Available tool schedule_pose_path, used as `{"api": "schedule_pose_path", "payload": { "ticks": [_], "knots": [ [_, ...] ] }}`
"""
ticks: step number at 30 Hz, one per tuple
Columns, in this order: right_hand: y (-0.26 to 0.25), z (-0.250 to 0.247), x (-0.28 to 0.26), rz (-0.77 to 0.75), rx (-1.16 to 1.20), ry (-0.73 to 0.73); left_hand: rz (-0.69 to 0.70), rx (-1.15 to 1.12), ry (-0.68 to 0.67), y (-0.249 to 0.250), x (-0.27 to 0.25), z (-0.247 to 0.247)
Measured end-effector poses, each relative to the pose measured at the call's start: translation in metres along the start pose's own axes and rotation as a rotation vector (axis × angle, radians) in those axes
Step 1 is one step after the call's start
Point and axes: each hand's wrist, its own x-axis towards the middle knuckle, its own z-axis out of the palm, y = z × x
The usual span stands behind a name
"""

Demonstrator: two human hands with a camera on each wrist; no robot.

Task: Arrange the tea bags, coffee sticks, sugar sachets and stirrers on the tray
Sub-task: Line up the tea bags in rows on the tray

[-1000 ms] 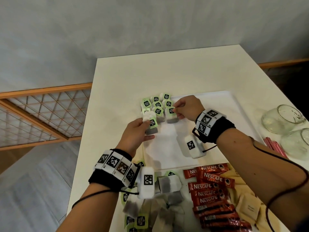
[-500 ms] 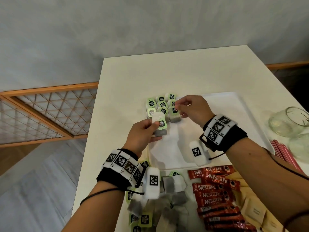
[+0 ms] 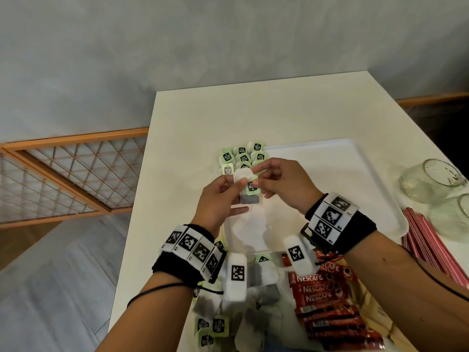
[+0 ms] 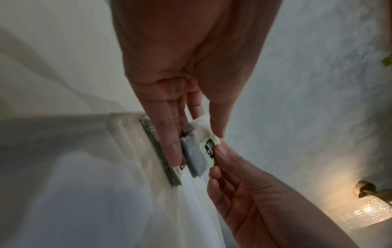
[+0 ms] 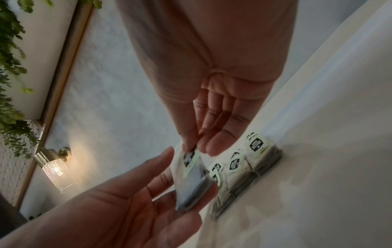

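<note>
My left hand (image 3: 234, 188) holds a tea bag (image 3: 250, 199) upright above the left part of the white tray (image 3: 355, 179). The thumb is on the bag's front and the fingers are behind it. My right hand (image 3: 257, 177) meets it from the right and pinches the bag's green tag (image 3: 252, 187) between thumb and forefinger. In the wrist views the same tea bag (image 4: 195, 156) (image 5: 191, 188) stands between both hands. Several tea bags (image 3: 241, 158) lie in rows in the tray's far left corner, just beyond the hands.
Loose tea bags (image 3: 253, 301) lie on the table in front of the tray, with red coffee sticks (image 3: 327, 295) and beige sugar sachets (image 3: 375, 313) to their right. Red stirrers (image 3: 431, 250) and two glass jars (image 3: 431, 179) stand right of the tray.
My right hand left the rows of tea bags, came back to the bag in my left hand and took hold of its tag. My left hand raised the bag slightly.
</note>
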Motion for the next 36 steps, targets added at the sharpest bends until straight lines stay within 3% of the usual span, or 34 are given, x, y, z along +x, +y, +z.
{"api": "schedule_pose_path", "payload": {
  "ticks": [4,10,19,23,27,33,36],
  "knots": [
    [0.000,-0.004,0.000,0.030,-0.003,-0.017,0.039,0.033,0.113,0.004,0.003,-0.011],
    [-0.005,0.001,0.003,0.108,-0.035,-0.222,0.141,0.144,0.149,0.011,0.009,-0.031],
    [-0.007,0.009,0.012,0.129,0.080,-0.117,0.183,0.226,0.298,0.001,0.016,-0.036],
    [-0.005,0.004,0.013,0.149,0.096,-0.113,0.218,0.145,0.323,0.003,0.017,-0.033],
    [-0.005,-0.004,0.011,0.175,-0.002,-0.193,0.265,0.102,0.373,0.004,0.019,-0.031],
    [-0.006,-0.004,0.010,0.209,-0.174,-0.470,0.381,0.101,0.423,0.010,0.016,-0.033],
    [-0.001,0.011,0.019,0.192,-0.173,-0.388,0.385,0.110,0.412,0.010,0.016,-0.032]
  ]
}}
